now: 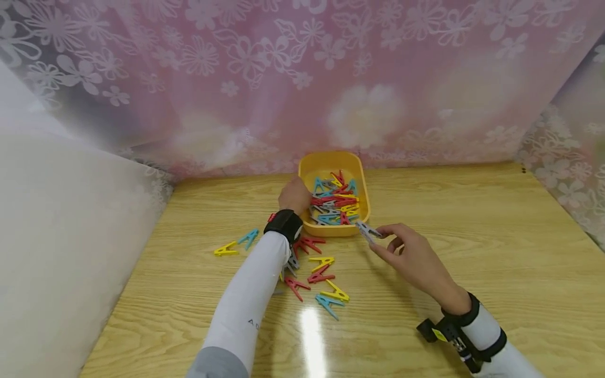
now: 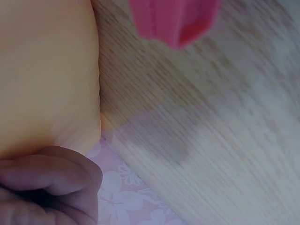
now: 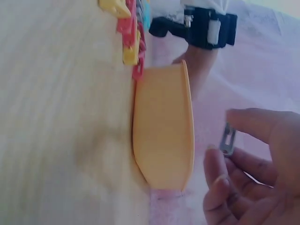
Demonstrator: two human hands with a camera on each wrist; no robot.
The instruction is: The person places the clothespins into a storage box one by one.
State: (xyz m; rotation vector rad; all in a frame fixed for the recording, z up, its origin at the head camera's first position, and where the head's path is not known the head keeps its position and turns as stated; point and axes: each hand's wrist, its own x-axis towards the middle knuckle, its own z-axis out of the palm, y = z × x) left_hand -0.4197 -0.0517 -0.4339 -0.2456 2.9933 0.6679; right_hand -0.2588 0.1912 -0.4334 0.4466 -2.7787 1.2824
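A yellow-orange plastic tub holds a heap of red, yellow, blue and grey clothespins. At the tub's left side, my left hand grips the rim; its curled fingers show against the tub wall in the left wrist view. My right hand pinches a grey clothespin between thumb and fingers, close by the near right corner of the tub. In the right wrist view, that clothespin appears end-on.
Loose clothespins lie before the tub, among them a red one and a blue one. Left of my forearm are a yellow and a blue clothespin. Flowered cloth hangs behind the wooden table.
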